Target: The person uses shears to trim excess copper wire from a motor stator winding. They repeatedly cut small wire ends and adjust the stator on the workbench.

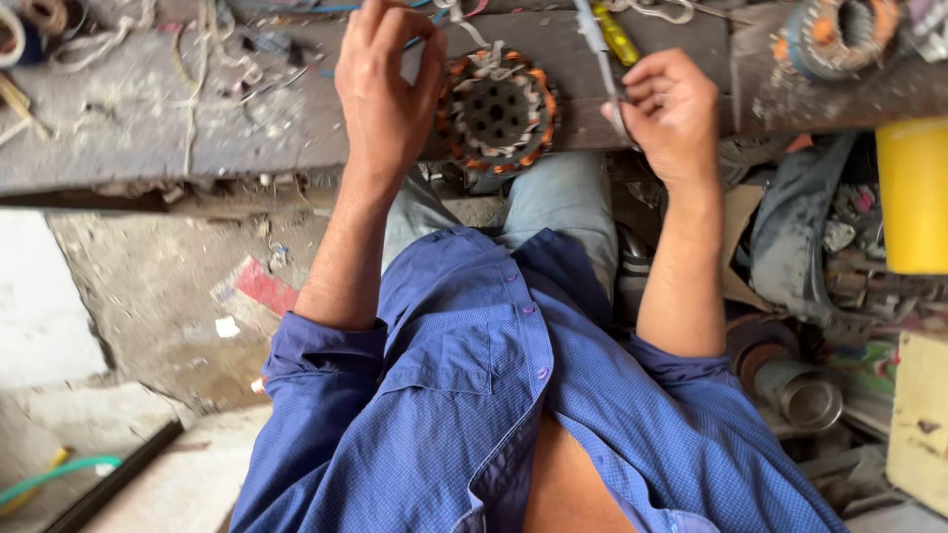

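Seen from above, a person in a blue button shirt (474, 395) sat at a worn, dusty wooden workbench (148, 128). At the far left of the bench lay rolls of tape (30, 25) and loose white string (109, 39). Below the bench on that side, a green hose (59, 474) crossed the concrete floor.

The left hand (387, 94) was curled loosely, its fingertips resting on the left rim of a round motor stator (497, 112) with copper windings and orange insulation; it touched the stator rather than gripping it. The stator lay flat on the bench edge, between both hands.

Just right of it, the right hand (671, 114) was closed around a thin metal tool (602, 59), beside a yellow-handled screwdriver (617, 35). Farther right sat a second wound stator (839, 35), then a yellow container (913, 192) and a metal can (805, 395) among clutter.
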